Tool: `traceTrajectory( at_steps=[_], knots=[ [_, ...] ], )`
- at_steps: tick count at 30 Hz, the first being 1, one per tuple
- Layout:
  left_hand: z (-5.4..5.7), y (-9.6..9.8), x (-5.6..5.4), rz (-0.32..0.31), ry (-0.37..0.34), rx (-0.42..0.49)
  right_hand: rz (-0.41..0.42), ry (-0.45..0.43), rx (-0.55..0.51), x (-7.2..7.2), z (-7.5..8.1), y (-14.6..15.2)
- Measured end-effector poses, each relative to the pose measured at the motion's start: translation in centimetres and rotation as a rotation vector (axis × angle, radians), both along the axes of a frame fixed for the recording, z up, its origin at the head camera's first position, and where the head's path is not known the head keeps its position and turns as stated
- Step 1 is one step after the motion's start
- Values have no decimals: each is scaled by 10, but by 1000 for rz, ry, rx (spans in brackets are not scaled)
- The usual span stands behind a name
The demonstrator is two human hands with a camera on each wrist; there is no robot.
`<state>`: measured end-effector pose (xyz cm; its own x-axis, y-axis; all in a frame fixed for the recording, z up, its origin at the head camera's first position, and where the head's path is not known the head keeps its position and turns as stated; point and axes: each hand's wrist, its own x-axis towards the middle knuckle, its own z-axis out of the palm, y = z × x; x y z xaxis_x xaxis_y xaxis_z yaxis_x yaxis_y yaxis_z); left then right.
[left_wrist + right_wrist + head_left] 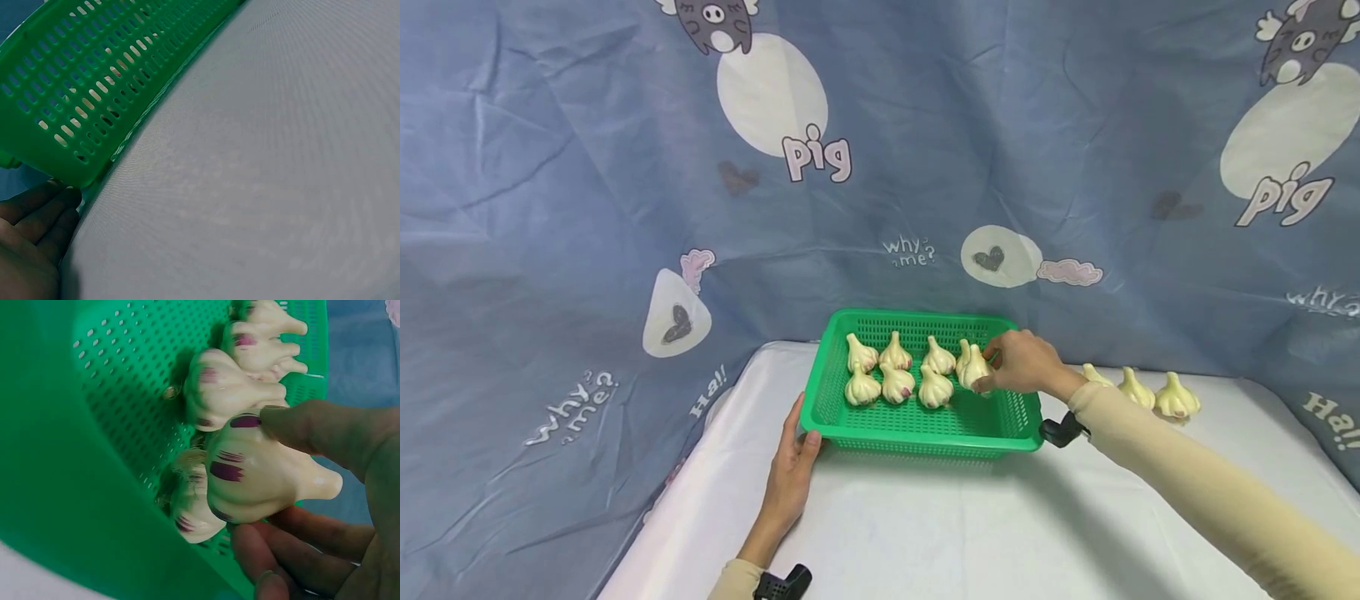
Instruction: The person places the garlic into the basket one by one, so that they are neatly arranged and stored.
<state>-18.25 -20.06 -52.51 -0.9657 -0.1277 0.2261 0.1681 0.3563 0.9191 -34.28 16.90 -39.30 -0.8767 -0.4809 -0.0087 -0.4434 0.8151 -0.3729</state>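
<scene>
My right hand (1024,362) pinches a garlic bulb (259,469) between thumb and fingers, over the right part of a green plastic basket (917,437). The held bulb is pale with purple streaks, its stem pointing away from the basket's floor in the right wrist view. Beside and partly behind it is another garlic bulb (195,509). Several more bulbs stand in two rows inside, such as a front-row bulb (936,388). At the basket's front left corner my left hand (792,468) rests with fairly straight fingers (47,215) against the lower wall.
Three garlic bulbs stand on the white table (910,533) right of the basket, the outermost bulb (1177,398) farthest right; the right forearm passes in front of them. A blue printed cloth (880,192) hangs close behind the basket.
</scene>
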Motion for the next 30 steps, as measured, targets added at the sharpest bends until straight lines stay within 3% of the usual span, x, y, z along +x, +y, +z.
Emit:
traceTrajectory(
  at_steps=[14,23,30],
  knots=[
    [0,-1,-2,-12,-21,17,-2,-39,85,-10,-8,-8],
    [-3,-1,-3,-12,-20,21,34,-161,261,-20,-7,-13],
    [-1,-2,-2,-17,-10,30,31,-135,288,-25,-10,-15]
  ],
)
